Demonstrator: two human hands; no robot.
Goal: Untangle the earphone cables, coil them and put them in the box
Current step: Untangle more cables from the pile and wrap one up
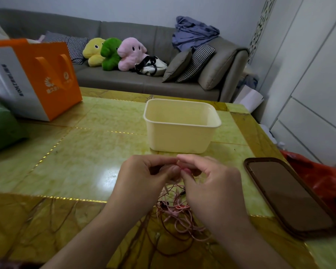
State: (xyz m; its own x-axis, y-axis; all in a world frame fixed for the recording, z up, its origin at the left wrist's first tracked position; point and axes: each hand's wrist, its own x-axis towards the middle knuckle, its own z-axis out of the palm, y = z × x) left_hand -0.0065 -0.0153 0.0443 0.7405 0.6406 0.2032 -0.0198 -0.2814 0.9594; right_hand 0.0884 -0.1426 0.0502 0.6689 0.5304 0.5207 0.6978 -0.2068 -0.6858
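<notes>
Both the left hand (144, 171) and right hand (208, 179) pinch the tangled pink earphone cables (175, 210); better to tease loops apart gently than tug knots tight.

Pinch point on the earphone cables (175, 208) hidden behind fingers (184, 159), box (179, 136) interior unseen past its near wall, green object (2, 129) cut by left edge.

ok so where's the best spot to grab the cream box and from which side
Probably grip the cream box by its flared rim, coming from above on the near long wall. It stands upright and open, and that side faces both hands.
</notes>
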